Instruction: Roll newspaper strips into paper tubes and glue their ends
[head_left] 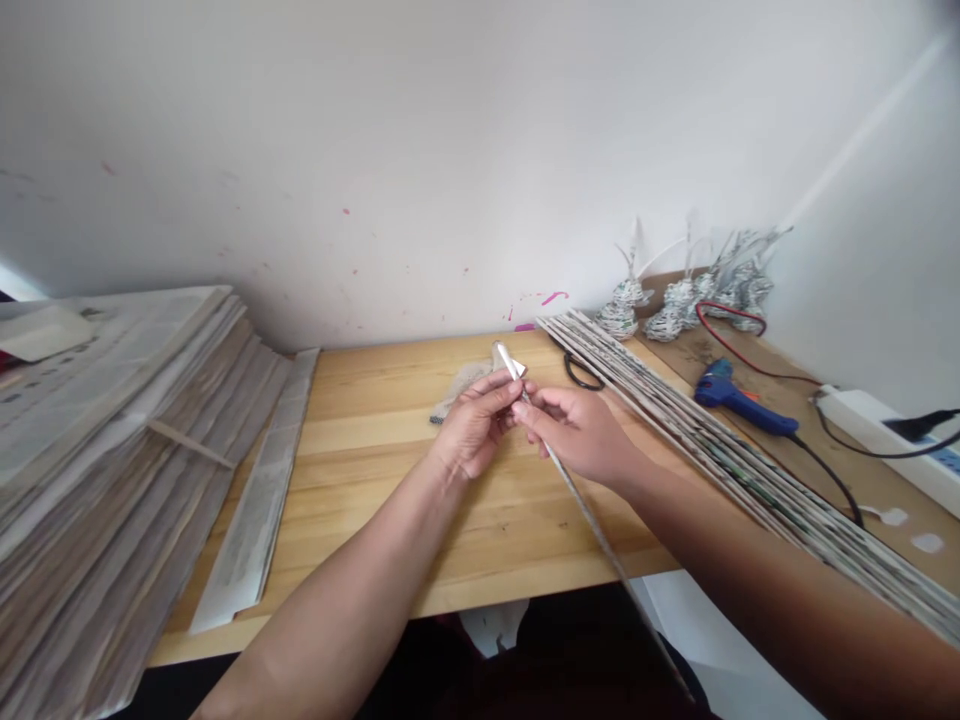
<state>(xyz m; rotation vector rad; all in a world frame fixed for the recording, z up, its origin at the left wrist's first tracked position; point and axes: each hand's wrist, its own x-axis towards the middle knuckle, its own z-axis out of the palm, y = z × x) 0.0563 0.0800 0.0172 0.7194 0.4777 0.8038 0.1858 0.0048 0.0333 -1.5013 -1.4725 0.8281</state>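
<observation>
Over the middle of the table [360, 440], both hands meet on a thin rolled paper tube [592, 520]. My left hand [480, 425] pinches it near its far end, where white paper [508, 362] flares out past the fingertips. My right hand [577, 430] is closed round the tube just below, fingertips almost touching the left ones. From there the tube slants down to the right, past the table's front edge. Partly hidden behind my left hand lies a pale, crumpled, see-through piece [466, 380] with a dark edge.
Tall newspaper stacks [172, 420] stand left, beside a flat paper strip pile [262, 490]. To the right lie several paper tubes [697, 440], a black looped handle [581, 375], a blue glue gun [739, 400] and a power strip [892, 440]. Woven paper figures [679, 310] stand behind.
</observation>
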